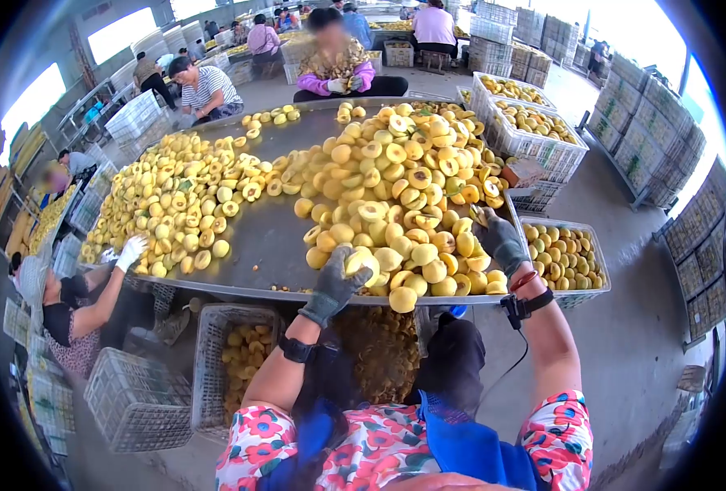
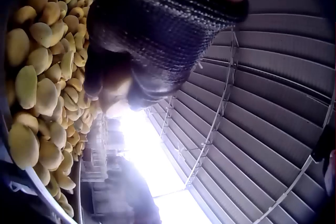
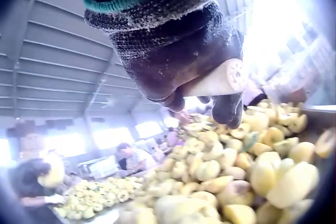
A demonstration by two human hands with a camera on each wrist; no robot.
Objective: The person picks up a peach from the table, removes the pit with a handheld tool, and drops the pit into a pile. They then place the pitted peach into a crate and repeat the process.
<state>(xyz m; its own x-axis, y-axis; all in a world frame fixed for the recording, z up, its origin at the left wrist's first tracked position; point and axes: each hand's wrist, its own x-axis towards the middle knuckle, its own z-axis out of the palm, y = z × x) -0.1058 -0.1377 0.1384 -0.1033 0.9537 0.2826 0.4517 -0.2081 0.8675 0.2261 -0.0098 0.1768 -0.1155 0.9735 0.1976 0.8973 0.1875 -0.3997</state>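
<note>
fruit [image 1: 363, 263] in grip of left hand [image 1: 334, 288], pale rod [image 3: 214, 81] in grip of right hand [image 1: 502, 242]

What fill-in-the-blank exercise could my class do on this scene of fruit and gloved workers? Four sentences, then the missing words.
The rounded fruit held in the person's dark-gloved left grip is coloured ____.
On the wrist of the right grip, holding a pale cylindrical object, is a thin bracelet coloured ____.
At the left end of the grey metal table, a pale-hatted worker wears a ____ glove.
The pale plastic crate right of the table is filled with ____.
Missing words: yellow; red; white; fruit.
</note>
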